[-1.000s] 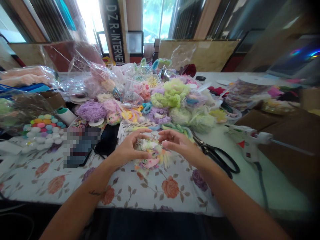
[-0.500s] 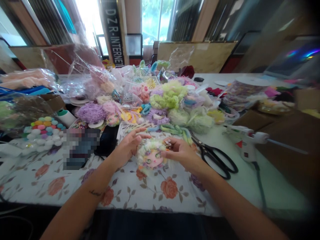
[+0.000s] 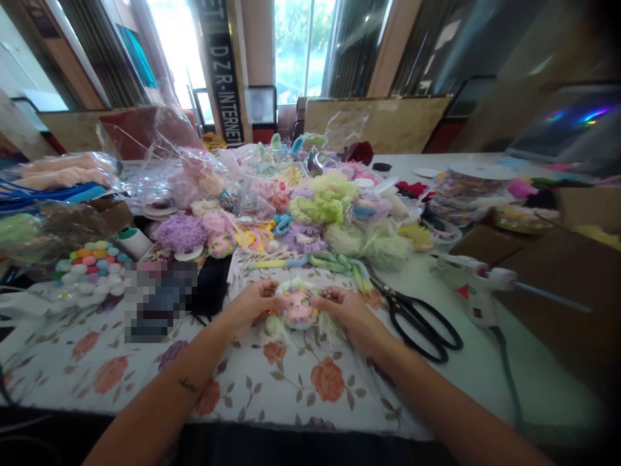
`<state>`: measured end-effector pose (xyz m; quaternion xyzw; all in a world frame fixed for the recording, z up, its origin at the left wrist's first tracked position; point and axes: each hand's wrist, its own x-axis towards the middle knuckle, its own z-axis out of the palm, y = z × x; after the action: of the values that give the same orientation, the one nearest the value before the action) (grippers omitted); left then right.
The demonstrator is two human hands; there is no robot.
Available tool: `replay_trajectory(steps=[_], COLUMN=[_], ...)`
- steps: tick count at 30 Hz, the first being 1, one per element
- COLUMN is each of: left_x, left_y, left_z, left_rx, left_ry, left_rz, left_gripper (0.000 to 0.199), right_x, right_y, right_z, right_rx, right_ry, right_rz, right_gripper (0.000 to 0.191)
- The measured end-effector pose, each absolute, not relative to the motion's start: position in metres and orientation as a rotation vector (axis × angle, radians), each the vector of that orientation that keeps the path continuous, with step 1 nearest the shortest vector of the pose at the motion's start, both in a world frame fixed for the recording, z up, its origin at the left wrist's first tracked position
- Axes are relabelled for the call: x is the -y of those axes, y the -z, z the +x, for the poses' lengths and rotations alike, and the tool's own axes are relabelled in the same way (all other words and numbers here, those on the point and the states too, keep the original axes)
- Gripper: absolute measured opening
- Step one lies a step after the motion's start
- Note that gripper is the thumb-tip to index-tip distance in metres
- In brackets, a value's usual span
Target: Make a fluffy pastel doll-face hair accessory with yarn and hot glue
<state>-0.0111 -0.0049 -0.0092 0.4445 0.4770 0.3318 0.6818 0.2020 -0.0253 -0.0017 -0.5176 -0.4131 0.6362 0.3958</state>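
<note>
A small doll head (image 3: 297, 307) with a painted face, green eyes and pale fluffy yarn hair is held just above the flowered cloth (image 3: 233, 395). My left hand (image 3: 255, 303) grips its left side, thumb by the cheek and fingers curled behind. On the other side my right hand (image 3: 342, 310) pinches it, with something small and shiny near the fingertips that I cannot make out. Pale strands hang below both sides of the head. Just beyond it lie green, yellow and blue fuzzy stems (image 3: 334, 262).
Black-handled scissors (image 3: 420, 320) and a white glue gun (image 3: 478, 288) with its cord lie to the right. A blurred-out phone (image 3: 162, 304) and colourful pom-poms (image 3: 92, 265) are at left. Behind sits a heap with purple yarn (image 3: 180, 232), green tulle (image 3: 334, 197) and plastic bags.
My left hand has come down from above the head and closed on its left side. The head now faces me more squarely. The camera view has tilted up slightly.
</note>
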Motion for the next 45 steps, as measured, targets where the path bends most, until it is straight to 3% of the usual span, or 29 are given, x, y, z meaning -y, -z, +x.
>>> replay_trajectory(steps=[13, 22, 29, 34, 38, 45], left_x=[0.003, 0.022, 0.028, 0.041, 0.038, 0.021], left_y=[-0.028, 0.006, -0.006, -0.013, -0.023, -0.026], left_z=[-0.004, 0.000, -0.003, -0.023, -0.042, -0.014], left_rx=[-1.041, -1.140, -1.251, -1.233, -1.271, -1.315], left_ry=[-0.778, -0.929, -0.883, -0.732, -0.750, -1.276], left_rz=[0.956, 0.826, 1.247, 1.516, 1.593, 1.595], left_gripper=[0.058, 0.055, 0.058, 0.059, 0.057, 0.039], right_x=[0.023, 0.034, 0.022, 0.022, 0.028, -0.021], right_y=[-0.009, -0.004, 0.004, -0.011, -0.036, -0.095], right_z=[0.207, 0.203, 0.213, 0.235, 0.247, 0.229], right_rx=[0.829, 0.808, 1.129, 1.524, 1.880, 2.009], right_ry=[-1.671, -1.652, -1.591, -1.322, -0.872, -0.506], right_rz=[-1.150, -1.240, -1.383, -1.541, -1.523, -1.304], right_gripper=[0.028, 0.031, 0.026, 0.035, 0.021, 0.023])
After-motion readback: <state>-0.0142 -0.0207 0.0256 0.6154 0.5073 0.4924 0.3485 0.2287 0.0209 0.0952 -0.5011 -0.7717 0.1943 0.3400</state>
